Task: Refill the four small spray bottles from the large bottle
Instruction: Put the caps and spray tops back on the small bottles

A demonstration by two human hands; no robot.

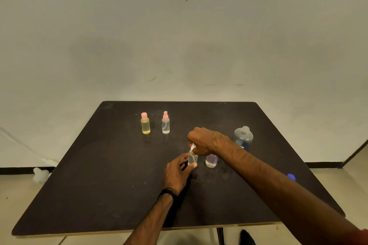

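Fingers of your left hand (177, 171) curl round the small clear bottle (192, 158) at frame centre on the table (99, 185); your right hand (205, 141) pinches its white top (193, 147). Right of them stands the uncapped large bottle (243, 137).

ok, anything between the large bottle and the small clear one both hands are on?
Yes: the purple-tinted small bottle stands between the large bottle and the held clear bottle, and the right hand covers its top.

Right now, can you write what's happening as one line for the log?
left hand: holds clear small bottle | right hand: grips its white top | big bottle: open, standing | table
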